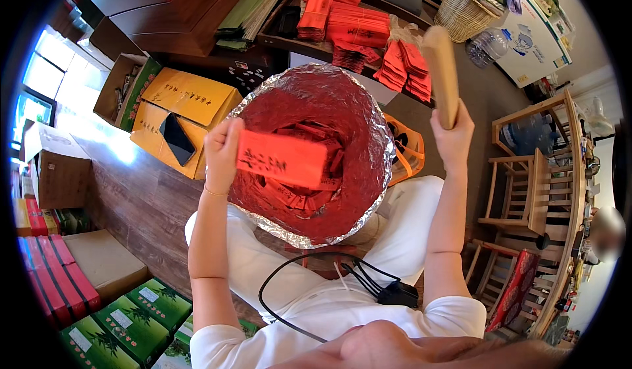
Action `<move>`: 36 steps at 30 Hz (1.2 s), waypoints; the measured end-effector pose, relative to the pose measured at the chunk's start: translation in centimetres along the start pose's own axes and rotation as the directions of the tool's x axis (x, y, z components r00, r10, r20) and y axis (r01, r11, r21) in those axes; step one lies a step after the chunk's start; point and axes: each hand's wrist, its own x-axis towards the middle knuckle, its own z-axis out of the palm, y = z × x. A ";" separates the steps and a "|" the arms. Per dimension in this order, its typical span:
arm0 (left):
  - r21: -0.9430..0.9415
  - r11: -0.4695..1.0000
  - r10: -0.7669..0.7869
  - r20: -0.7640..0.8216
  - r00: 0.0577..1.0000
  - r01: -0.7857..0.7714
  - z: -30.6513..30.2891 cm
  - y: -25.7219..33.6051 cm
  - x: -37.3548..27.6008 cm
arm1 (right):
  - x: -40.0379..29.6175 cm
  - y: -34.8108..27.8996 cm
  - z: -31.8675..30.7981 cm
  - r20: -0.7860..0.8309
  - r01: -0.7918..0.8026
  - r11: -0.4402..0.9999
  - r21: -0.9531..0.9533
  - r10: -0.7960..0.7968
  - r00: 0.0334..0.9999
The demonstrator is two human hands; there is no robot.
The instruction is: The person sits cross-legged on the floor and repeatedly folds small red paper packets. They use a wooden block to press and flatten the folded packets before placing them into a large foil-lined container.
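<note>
My left hand point(222, 144) grips a flat red paper packet point(284, 159) with dark writing, held out above a large round container point(363, 107). Silvery foil wraps the container's rim, and the inner wall looks red and crinkled. Several red packets point(296, 198) lie at its bottom, partly hidden by the held one. Raised to the right of the container, my right hand point(454, 134) is closed around the lower end of a thick wooden stick point(441, 72). The stick points up and away from me, slightly blurred. The container stands between my knees.
Bundled red packets point(358, 26) fill a wooden tray point(274, 38) beyond the container. Yellow cartons point(190, 95) carry a phone point(177, 139) on the left. An orange bag point(412, 151) sits at right, near a wooden chair point(528, 191). Green boxes point(128, 329) are stacked lower left.
</note>
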 end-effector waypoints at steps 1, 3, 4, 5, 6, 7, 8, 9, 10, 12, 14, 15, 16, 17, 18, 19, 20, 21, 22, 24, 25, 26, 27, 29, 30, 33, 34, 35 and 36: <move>0.142 0.988 0.038 0.099 0.994 -0.052 0.2 0.2 0.0 | 0.2 0.1 -0.2 -0.038 -0.008 1.000 0.007 0.008 0.999; 0.299 0.954 -0.107 0.278 0.955 0.019 0.7 1.1 0.1 | 0.8 0.1 -0.7 -0.116 -0.023 1.000 0.021 0.025 0.993; 0.436 0.899 -0.205 0.344 0.916 0.038 0.8 1.5 0.2 | 1.3 0.1 -1.0 -0.098 -0.033 0.998 -0.047 0.029 0.995; 0.564 0.825 -0.310 0.390 0.867 0.041 1.0 1.7 0.3 | 1.9 0.4 -0.9 -0.081 -0.037 0.996 -0.085 0.030 0.996; 0.654 0.755 -0.360 0.346 0.867 0.053 1.3 1.8 0.2 | 2.7 0.5 -0.6 -0.063 -0.041 0.992 -0.122 0.033 0.997; 0.673 0.738 -0.236 0.341 0.910 -0.061 1.3 1.3 0.0 | 3.8 0.7 -0.4 -0.047 -0.043 0.986 -0.161 0.036 0.998; 0.691 0.703 -0.107 0.338 0.935 -0.169 1.3 0.3 -0.4 | 5.3 1.6 -0.1 0.030 -0.080 0.965 -0.248 0.090 0.996; 0.704 0.656 0.026 0.340 0.940 -0.272 1.5 -0.4 -0.5 | 6.8 2.3 0.4 0.062 -0.090 0.944 -0.317 0.115 0.991; 0.680 0.710 -0.099 0.350 0.932 -0.180 1.7 0.0 -0.2 | 8.3 3.0 0.9 0.088 -0.099 0.917 -0.385 0.143 0.986; 0.654 0.730 -0.074 0.364 0.929 -0.198 1.8 0.0 -0.2 | 10.8 4.5 2.6 0.152 -0.075 0.901 -0.428 0.153 0.976; 0.637 0.734 -0.032 0.379 0.925 -0.236 2.2 -0.1 -0.1 | 12.5 6.2 3.6 0.210 -0.023 0.915 -0.402 0.117 0.971; 0.641 0.723 -0.010 0.380 0.925 -0.256 2.3 -0.4 0.0 | 13.1 7.2 4.1 0.246 -0.025 0.939 -0.343 0.115 0.962; 0.645 0.712 0.015 0.380 0.925 -0.277 2.4 -0.6 0.0 | 13.5 7.9 4.6 0.280 -0.027 0.959 -0.282 0.110 0.954; 0.640 0.713 0.032 0.381 0.924 -0.288 2.5 -0.7 0.1 | 14.0 8.6 4.7 0.313 -0.032 0.975 -0.222 0.102 0.944; 0.640 0.710 0.043 0.378 0.925 -0.294 2.4 -0.7 0.0 | 14.3 8.9 5.1 0.359 -0.076 0.983 -0.166 0.132 0.924; 0.639 0.708 0.055 0.375 0.925 -0.301 2.3 -0.8 0.0 | 14.6 9.2 5.3 0.406 -0.123 0.986 -0.113 0.159 0.900; 0.642 0.705 0.055 0.374 0.926 -0.301 2.3 -0.8 -0.1 | 14.7 9.6 5.5 0.452 -0.172 0.983 -0.062 0.182 0.873; 0.650 0.700 0.047 0.370 0.928 -0.295 2.0 -0.8 -0.3 | 14.8 9.2 5.9 0.451 -0.211 0.972 -0.108 0.237 0.860; 0.658 0.696 0.043 0.364 0.930 -0.290 1.7 -0.8 -0.5 | 15.0 8.1 6.2 0.447 -0.244 0.957 -0.155 0.288 0.847; 0.663 0.686 0.049 0.366 0.929 -0.298 1.5 -0.9 -0.6 | 15.7 8.5 6.5 0.322 -0.258 0.947 -0.192 0.309 0.895; 0.652 0.689 0.061 0.382 0.922 -0.316 2.1 -1.1 -0.2 | 16.7 11.2 6.4 0.188 -0.244 0.951 -0.191 0.279 0.942; 0.642 0.695 0.066 0.391 0.918 -0.323 2.4 -1.2 -0.1 | 17.6 13.2 6.4 0.060 -0.228 0.956 -0.186 0.243 0.968; 0.644 0.694 0.064 0.388 0.919 -0.321 2.3 -1.2 -0.2 | 18.1 13.6 6.8 0.083 -0.278 0.948 -0.155 0.293 0.952; 0.649 0.692 0.062 0.382 0.922 -0.315 2.0 -1.2 -0.4 | 19.0 14.4 7.3 0.130 -0.379 0.920 -0.096 0.390 0.912; 0.644 0.695 0.065 0.386 0.920 -0.320 2.2 -1.2 -0.2 | 19.7 16.0 6.9 0.164 -0.341 0.927 -0.158 0.365 0.916; 0.642 0.683 0.100 0.391 0.915 -0.349 2.2 -1.3 0.0 | 20.5 18.8 6.4 0.251 -0.222 0.933 -0.282 0.295 0.922; 0.652 0.670 0.107 0.388 0.915 -0.355 2.0 -1.4 -0.2 | 19.8 18.7 6.7 0.268 -0.195 0.939 -0.285 0.273 0.924; 0.654 0.673 0.099 0.383 0.918 -0.345 1.8 -1.4 -0.3 | 19.4 18.6 7.0 0.284 -0.168 0.943 -0.287 0.251 0.925; 0.651 0.677 0.095 0.384 0.918 -0.342 1.8 -1.3 -0.3 | 19.1 18.5 7.2 0.287 -0.172 0.941 -0.293 0.258 0.922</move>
